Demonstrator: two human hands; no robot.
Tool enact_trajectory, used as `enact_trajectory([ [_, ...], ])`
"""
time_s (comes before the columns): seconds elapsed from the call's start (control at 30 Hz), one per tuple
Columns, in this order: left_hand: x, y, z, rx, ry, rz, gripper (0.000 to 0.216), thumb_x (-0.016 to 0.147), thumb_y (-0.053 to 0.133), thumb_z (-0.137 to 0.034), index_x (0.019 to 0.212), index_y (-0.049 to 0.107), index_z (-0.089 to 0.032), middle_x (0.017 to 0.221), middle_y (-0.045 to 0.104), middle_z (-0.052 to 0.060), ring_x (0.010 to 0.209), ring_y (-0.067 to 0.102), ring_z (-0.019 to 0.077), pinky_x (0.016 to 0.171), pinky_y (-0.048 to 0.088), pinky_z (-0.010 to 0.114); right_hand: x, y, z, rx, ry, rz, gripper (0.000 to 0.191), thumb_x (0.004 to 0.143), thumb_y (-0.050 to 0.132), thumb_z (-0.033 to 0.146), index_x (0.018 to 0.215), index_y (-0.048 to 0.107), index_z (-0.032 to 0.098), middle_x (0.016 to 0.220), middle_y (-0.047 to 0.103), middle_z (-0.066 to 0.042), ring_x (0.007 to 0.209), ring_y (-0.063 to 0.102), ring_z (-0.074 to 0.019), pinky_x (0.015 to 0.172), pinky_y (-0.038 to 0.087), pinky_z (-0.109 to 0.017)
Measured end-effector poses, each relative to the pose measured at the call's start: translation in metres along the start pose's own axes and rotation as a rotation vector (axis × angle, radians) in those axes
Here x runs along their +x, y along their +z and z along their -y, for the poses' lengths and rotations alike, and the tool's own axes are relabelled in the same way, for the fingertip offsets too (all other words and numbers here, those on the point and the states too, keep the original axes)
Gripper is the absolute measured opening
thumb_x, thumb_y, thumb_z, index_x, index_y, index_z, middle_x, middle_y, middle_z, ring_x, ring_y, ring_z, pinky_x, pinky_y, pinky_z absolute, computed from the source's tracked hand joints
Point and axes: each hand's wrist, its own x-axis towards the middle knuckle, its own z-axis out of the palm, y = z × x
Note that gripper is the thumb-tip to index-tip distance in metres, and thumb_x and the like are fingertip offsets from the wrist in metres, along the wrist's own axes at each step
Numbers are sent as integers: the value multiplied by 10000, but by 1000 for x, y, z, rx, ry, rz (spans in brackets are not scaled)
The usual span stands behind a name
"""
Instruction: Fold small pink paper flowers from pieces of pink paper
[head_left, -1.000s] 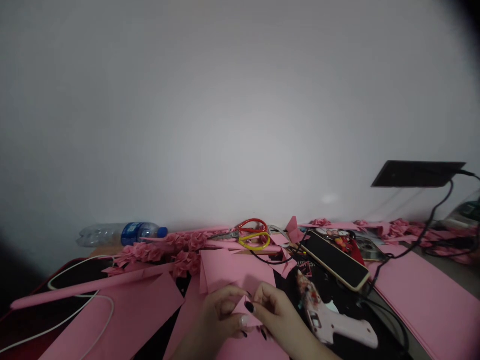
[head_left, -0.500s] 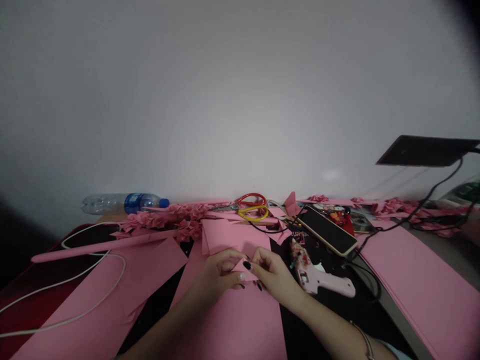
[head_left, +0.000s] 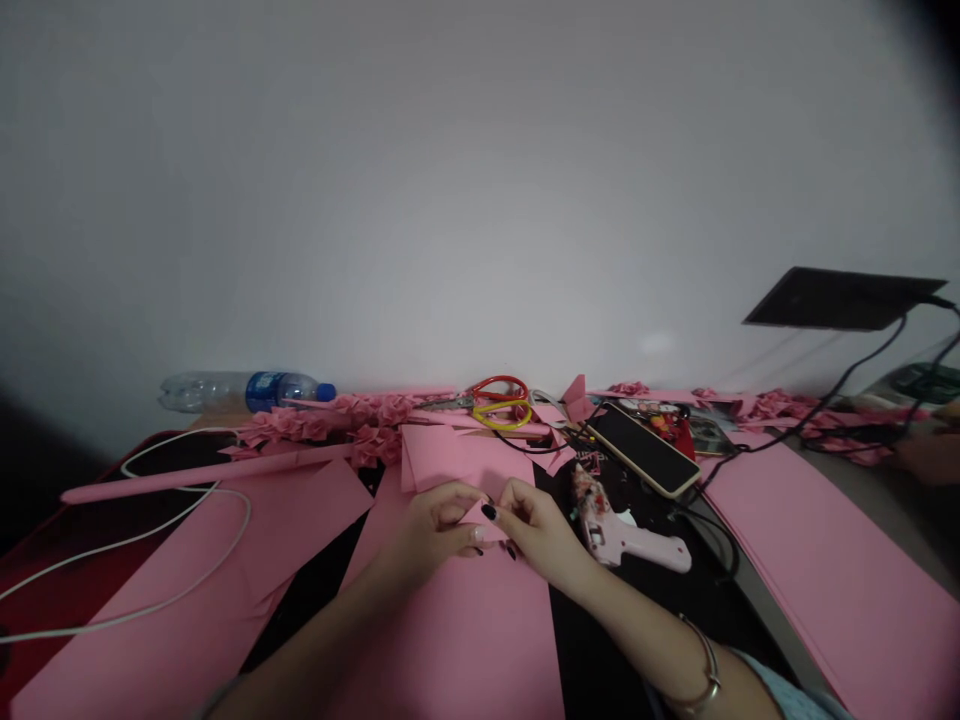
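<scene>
A small folded piece of pink paper (head_left: 475,517) is pinched between my two hands, above a large pink sheet (head_left: 457,640). My left hand (head_left: 435,525) grips its left side, with the thumb along the lower edge. On the other side my right hand (head_left: 541,532) presses the paper with its thumb, the remaining fingers curled behind. The paper's back and some fingertips are hidden. Just beyond the hands lie smaller pink sheets (head_left: 435,455). To the right of my right hand rests a pale pink glue gun (head_left: 630,540).
Red- and yellow-handled scissors (head_left: 501,405) lie near the wall, beside pink paper flowers (head_left: 375,430). A phone (head_left: 645,450) and black cables are at right. A plastic bottle (head_left: 240,391) lies back left. A rolled pink paper stick (head_left: 202,475) and white cable (head_left: 244,515) cross the left.
The whole view has shifted slightly, so most things sit a little higher and the right side a little further left. Both hands keep their pinch on the folded paper.
</scene>
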Motion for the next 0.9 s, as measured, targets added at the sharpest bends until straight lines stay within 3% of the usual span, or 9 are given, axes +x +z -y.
enact_trajectory([
  [0.33, 2, -2, 1, 41, 43, -8, 317, 682, 766, -372, 894, 626, -181, 810, 704, 35, 846, 700, 246, 731, 547, 336, -1, 0, -4, -44, -42, 9, 380, 871, 583, 500, 657, 409, 238, 503, 400, 82, 441, 362, -96, 457, 282, -231],
  [0.5, 4, -8, 5, 300, 271, -116, 164, 756, 674, -345, 743, 670, -182, 736, 646, 9, 740, 599, 173, 682, 465, 260, -2, -1, -3, -149, -92, 34, 275, 878, 560, 345, 667, 431, 226, 552, 436, 63, 505, 384, -105, 502, 289, -235],
  [0.67, 3, -10, 6, 465, 282, -194, 255, 797, 616, -336, 593, 600, -185, 547, 482, -47, 560, 444, 118, 543, 334, 216, -3, 0, -6, -181, -91, 30, 241, 855, 590, 288, 668, 456, 219, 545, 436, 64, 502, 389, -107, 516, 290, -243],
  [0.9, -2, -8, 5, 505, 381, -247, 187, 794, 575, -284, 642, 621, -186, 649, 635, -9, 642, 558, 145, 586, 397, 218, -2, 1, -8, -171, -140, 52, 295, 792, 698, 335, 652, 474, 203, 572, 410, 67, 537, 336, -94, 510, 261, -228],
])
